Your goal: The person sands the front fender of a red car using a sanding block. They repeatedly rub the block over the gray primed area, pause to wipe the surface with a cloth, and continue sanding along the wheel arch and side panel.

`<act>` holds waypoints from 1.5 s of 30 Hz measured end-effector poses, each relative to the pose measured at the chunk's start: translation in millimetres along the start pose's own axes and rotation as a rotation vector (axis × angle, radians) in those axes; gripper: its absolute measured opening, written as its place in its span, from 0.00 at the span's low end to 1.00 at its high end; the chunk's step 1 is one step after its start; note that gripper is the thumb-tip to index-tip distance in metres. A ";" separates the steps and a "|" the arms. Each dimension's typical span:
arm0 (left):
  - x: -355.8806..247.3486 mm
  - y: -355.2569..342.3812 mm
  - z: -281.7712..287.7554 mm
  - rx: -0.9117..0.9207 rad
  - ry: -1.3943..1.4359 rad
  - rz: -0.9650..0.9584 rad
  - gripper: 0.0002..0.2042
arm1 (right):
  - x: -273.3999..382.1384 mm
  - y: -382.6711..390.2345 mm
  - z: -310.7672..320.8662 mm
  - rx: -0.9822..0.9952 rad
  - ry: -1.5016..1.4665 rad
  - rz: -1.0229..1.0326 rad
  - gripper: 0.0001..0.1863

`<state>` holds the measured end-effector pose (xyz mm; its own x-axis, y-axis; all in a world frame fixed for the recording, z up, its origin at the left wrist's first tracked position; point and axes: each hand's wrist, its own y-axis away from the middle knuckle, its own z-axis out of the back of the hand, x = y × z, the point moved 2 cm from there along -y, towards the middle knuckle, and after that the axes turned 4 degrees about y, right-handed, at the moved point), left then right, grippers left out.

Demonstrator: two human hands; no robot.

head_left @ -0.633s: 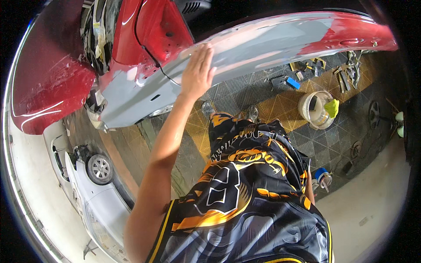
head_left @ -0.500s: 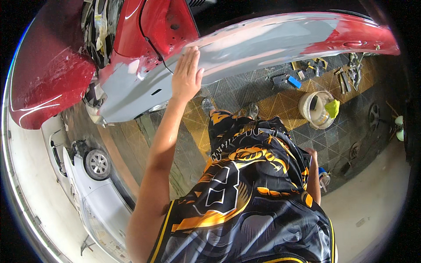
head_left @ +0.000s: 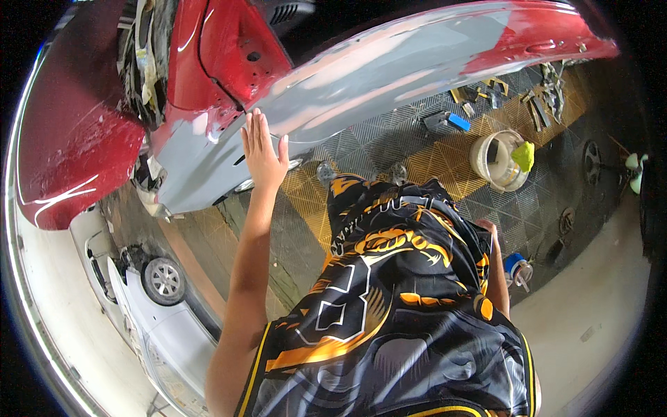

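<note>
My left hand (head_left: pixel 262 156) is open, fingers stretched and slightly apart. It lies over the grey-primed front fender (head_left: pixel 194 174), at the seam beside the door, and holds nothing. Whether the palm presses on the panel is hard to tell. To its right runs the car door (head_left: pixel 389 66), grey with pinkish filler patches and red at its far end. My right hand (head_left: pixel 488 228) hangs low by my right side, partly behind my shorts. Its fingers are mostly hidden.
A white bucket (head_left: pixel 479 163) with a yellow-green cloth (head_left: pixel 523 157) stands on the tiled floor. Near it lie a blue block (head_left: pixel 458 122) and several loose parts. A red panel (head_left: pixel 73 139) juts out at left; a white car (head_left: pixel 170 333) is parked beyond. A blue-topped container (head_left: pixel 515 265) sits at right.
My left hand has moved left and down, from the door's front edge onto the seam by the fender. The view has shifted slightly. My right hand stays by my side.
</note>
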<state>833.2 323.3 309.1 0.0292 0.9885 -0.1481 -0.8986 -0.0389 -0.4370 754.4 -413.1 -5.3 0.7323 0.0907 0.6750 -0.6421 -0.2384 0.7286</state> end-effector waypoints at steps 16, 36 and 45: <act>-116.1 -112.6 -116.3 0.257 -0.215 -0.526 0.43 | 16.2 37.1 3.8 -0.209 0.089 -0.063 0.12; -89.3 -154.3 -63.8 0.232 0.020 -0.668 0.37 | -40.3 109.8 -86.1 -0.424 0.159 -0.392 0.09; -243.7 -284.2 -141.8 0.064 0.168 -0.718 0.38 | 40.8 77.5 -67.8 -0.569 0.170 0.049 0.15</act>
<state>1143.6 72.7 343.7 0.6814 0.7317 0.0186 -0.6569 0.6225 -0.4255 719.1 -362.4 86.5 0.6825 0.2569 0.6843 -0.7291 0.3050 0.6126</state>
